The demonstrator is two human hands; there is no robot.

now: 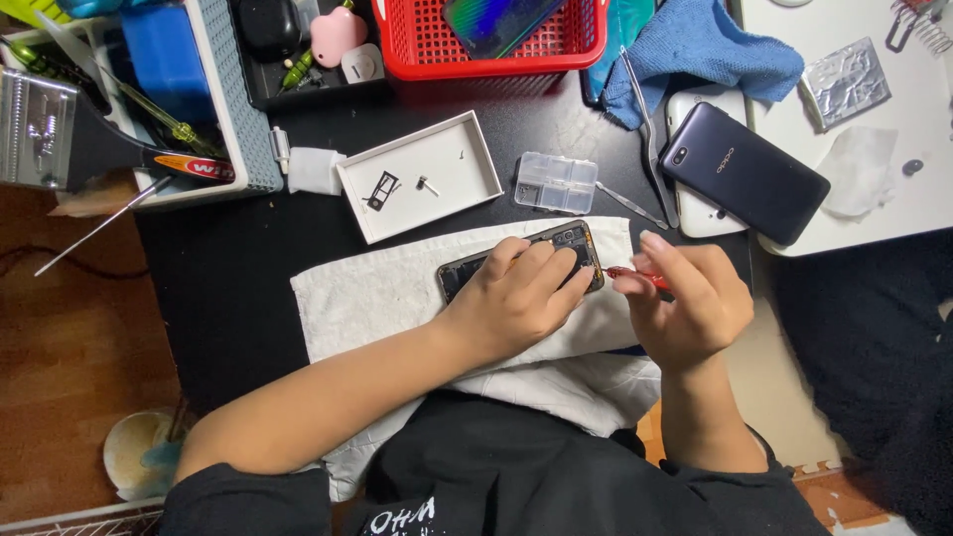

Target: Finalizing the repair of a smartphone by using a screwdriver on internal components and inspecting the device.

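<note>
An opened phone (566,241) lies on a white towel (377,293), its inner parts showing at the top end. My left hand (521,293) rests flat over the phone's middle and presses it down. My right hand (685,298) pinches a small red-handled screwdriver (635,277), whose tip touches the phone's right edge near the top.
A shallow white tray (467,203) with small parts sits behind the towel, beside a clear compartment box (556,183). A dark blue phone back cover (745,184) lies at the right over a white phone. Metal tweezers (647,139), a blue cloth (700,45) and a red basket (486,50) stand further back.
</note>
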